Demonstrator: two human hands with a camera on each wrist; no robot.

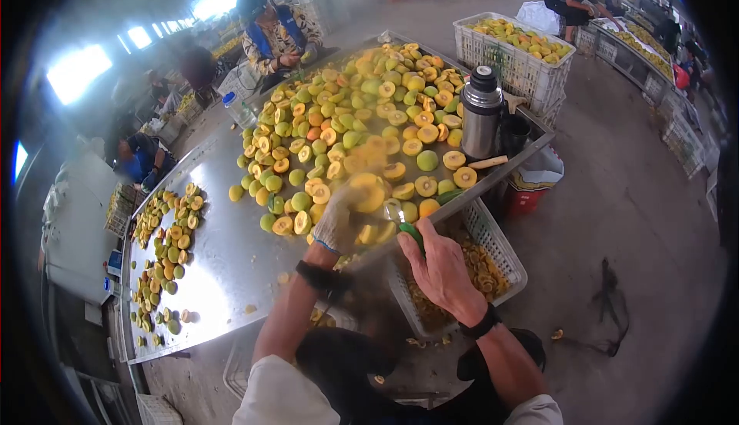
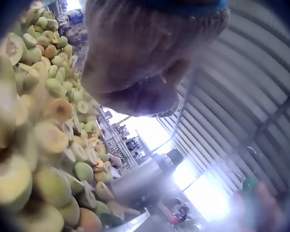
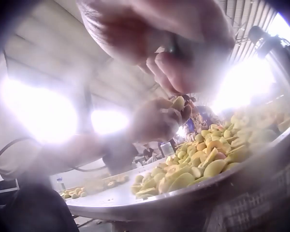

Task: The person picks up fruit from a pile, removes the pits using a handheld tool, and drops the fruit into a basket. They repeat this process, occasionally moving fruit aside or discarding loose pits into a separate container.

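Observation:
My left hand, in a pale knitted glove, holds a yellow peach half over the near edge of the pile. In the right wrist view the held peach half shows at the fingertips. My bare right hand grips the green handle of a small tool. Its shiny metal end points at the left hand, close to the held fruit; motion blur hides its exact shape. Around both hands lie cut peaches, green outside and yellow inside, many showing their pits.
A steel table carries the pile and a smaller peach group at left. A steel thermos and dark cup stand at the right edge. Below sits a white crate of scraps. Opposite sits a person; a full crate stands behind.

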